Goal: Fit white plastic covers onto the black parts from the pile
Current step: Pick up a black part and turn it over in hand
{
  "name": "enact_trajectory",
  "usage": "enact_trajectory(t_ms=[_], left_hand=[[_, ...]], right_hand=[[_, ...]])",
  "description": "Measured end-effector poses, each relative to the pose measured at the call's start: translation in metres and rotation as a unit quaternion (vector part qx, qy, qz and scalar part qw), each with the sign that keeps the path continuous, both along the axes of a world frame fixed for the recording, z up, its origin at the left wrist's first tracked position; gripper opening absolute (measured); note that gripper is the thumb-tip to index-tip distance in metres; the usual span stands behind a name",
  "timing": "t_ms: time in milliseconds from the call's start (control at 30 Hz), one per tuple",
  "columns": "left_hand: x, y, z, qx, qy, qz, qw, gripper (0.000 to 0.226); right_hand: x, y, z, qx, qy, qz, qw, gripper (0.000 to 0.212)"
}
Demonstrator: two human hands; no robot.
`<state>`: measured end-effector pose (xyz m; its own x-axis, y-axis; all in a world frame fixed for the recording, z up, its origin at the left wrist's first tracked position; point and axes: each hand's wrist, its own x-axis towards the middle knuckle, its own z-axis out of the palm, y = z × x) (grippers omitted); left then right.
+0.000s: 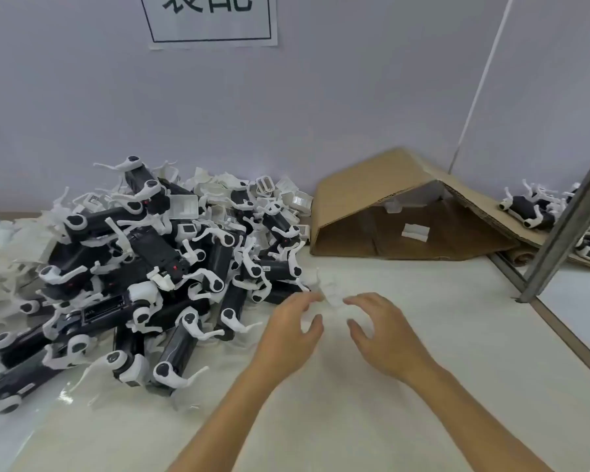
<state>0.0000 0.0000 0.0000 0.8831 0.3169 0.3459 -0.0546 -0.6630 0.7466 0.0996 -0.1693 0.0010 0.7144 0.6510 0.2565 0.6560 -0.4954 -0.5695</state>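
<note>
A large pile of black parts with white arms and caps covers the left of the white table. Loose white plastic covers lie along the back of the pile by the wall. My left hand and my right hand hover side by side just right of the pile, fingers curled. Between their fingertips sits a blurred white plastic piece, pinched from both sides; its exact shape is hard to tell against the pale table.
A folded brown cardboard sheet forms a tent at the back right, with a small white piece under it. A grey metal post rises at the right edge. More black-and-white parts lie beyond it.
</note>
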Motion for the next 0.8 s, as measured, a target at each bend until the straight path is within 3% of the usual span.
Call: enact_trajectory(t_ms=[133, 333, 500, 700, 800], left_hand=[[0.015, -0.007, -0.014, 0.080, -0.011, 0.046, 0.996, 0.020], [0.012, -0.003, -0.022, 0.121, -0.063, 0.087, 0.987, 0.012], [0.010, -0.005, -0.018, 0.126, -0.093, 0.154, 0.976, 0.022], [0.015, -0.003, -0.018, 0.118, 0.003, 0.189, 0.975, 0.046], [0.017, 0.000, -0.017, 0.179, 0.074, 0.209, 0.958, 0.062]], right_hand=[[0.010, 0.031, -0.013, -0.033, 0.009, -0.036, 0.999, 0.045], [0.017, 0.030, -0.027, -0.058, -0.023, -0.042, 0.997, 0.047], [0.015, 0.027, -0.029, -0.005, -0.028, -0.041, 0.999, 0.041], [0.014, 0.025, -0.029, 0.020, -0.028, -0.037, 0.999, 0.039], [0.014, 0.025, -0.028, 0.023, -0.024, -0.040, 0.999, 0.038]])
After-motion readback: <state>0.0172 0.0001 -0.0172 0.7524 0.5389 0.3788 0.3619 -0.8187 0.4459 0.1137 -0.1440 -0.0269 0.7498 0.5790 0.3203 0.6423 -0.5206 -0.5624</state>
